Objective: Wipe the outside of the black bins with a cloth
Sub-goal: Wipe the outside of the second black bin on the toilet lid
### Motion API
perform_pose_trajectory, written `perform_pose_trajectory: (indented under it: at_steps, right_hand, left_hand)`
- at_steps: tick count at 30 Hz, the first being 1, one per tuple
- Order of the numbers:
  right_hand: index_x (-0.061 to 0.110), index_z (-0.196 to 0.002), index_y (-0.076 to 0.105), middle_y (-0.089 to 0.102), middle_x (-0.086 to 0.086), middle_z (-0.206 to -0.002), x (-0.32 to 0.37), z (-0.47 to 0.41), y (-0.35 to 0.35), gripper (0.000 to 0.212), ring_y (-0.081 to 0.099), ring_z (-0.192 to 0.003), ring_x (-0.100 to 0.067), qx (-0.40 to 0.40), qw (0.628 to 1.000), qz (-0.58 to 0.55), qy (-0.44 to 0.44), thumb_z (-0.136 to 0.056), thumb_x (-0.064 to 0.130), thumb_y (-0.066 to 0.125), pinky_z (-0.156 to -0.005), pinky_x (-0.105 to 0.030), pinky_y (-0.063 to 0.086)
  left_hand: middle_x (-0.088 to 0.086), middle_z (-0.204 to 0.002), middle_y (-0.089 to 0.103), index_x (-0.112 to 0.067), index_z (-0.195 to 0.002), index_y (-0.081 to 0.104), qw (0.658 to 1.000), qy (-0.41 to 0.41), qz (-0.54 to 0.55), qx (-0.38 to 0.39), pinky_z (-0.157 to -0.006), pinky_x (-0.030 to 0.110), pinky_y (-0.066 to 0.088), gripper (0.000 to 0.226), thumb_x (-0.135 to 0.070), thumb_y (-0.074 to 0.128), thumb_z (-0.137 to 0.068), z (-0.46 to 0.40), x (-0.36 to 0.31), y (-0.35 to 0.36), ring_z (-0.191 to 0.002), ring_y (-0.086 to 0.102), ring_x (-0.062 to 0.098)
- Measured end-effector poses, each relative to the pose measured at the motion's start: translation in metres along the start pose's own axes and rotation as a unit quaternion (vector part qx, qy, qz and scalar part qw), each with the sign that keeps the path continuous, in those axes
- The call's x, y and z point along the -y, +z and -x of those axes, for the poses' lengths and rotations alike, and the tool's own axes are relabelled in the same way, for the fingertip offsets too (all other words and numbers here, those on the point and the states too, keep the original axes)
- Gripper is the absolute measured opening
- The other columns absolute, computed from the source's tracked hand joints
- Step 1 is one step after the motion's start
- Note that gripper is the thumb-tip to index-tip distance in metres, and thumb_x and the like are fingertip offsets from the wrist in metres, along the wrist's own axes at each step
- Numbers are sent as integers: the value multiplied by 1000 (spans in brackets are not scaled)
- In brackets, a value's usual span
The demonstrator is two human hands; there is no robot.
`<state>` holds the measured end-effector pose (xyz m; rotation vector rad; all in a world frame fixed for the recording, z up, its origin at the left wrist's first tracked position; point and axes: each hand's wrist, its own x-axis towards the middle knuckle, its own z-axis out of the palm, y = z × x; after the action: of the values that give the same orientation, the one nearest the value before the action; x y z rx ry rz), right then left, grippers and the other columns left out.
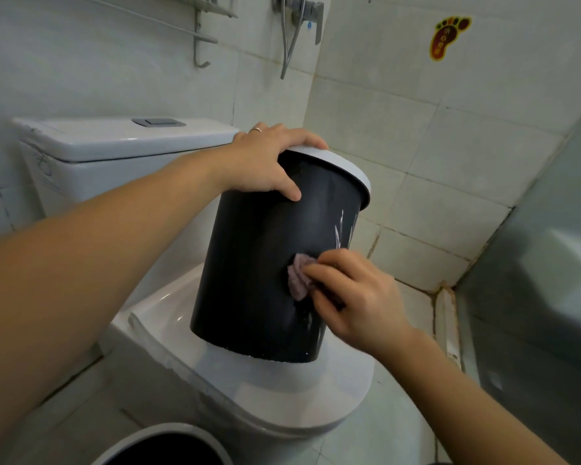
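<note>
Standing tilted on the closed white toilet lid [282, 391] is a round black plastic bin with a pale grey rim ring [269, 263], its top leaning away toward the tiled corner. Its far side is facing away from the camera, and whether anything is inside it cannot be told. The left hand [265, 162] is gripping the bin at the rim, thumb pressing on the black wall, the other fingers curling over the grey ring with their tips going out of sight behind it. The right hand [356, 297] is pinching a small crumpled pinkish-grey cloth [299, 276] against the lower side of the bin; most of the cloth is lying hidden under the fingers, and that hand is blurred. Pale streaks are showing on the bin wall above the cloth.

Two black bins are showing in all: a second black bin with a grey rim [168, 444] is sitting at the bottom edge, cut off so only part of its opening is visible. One white toilet cistern with a grey flush button [114, 142] is standing behind. One yellow footprint-shaped sticker [448, 36] is clinging to the wall tiles, its writing too small to read. Metal shower fittings [299, 15] are being cut off at the top.
</note>
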<state>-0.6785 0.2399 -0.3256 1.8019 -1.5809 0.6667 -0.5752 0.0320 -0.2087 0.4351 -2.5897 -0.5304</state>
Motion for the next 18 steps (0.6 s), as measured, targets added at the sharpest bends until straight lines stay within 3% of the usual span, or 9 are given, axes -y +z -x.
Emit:
perform_pose_trajectory:
  at_steps: [6, 13, 18]
  right_hand:
    - [10, -104, 74, 65, -8, -100, -9, -22, -2, 21, 63, -80, -24, -55, 993, 29, 96, -83, 13, 72, -56, -38, 53]
    - [16, -98, 75, 64, -7, -97, 19, 28, 11, 20, 61, -80, -22, 22, 999, -42, 2, -79, 16, 72, -59, -32, 52]
    - [16, -98, 74, 65, -5, -96, 18, 24, 8, 17, 61, -78, -22, 21, 1000, -9, -16, -82, 17, 69, -57, -30, 50]
  left_hand:
    - [-6, -123, 50, -57, -130, 45, 1000, -6, -6, -7, -109, 42, 29, 73, -27, 80, -73, 0, 0, -1, -124, 33, 20]
    - [-7, -122, 50, -55, -130, 46, 1000, -11, 7, -2, -110, 42, 28, 72, -25, 80, -74, 2, 5, -3, -125, 34, 20]
    - [-9, -118, 49, -57, -129, 45, 1000, -12, 6, -2, -110, 43, 29, 72, -26, 80, -74, 1, 4, -2, -124, 34, 21]
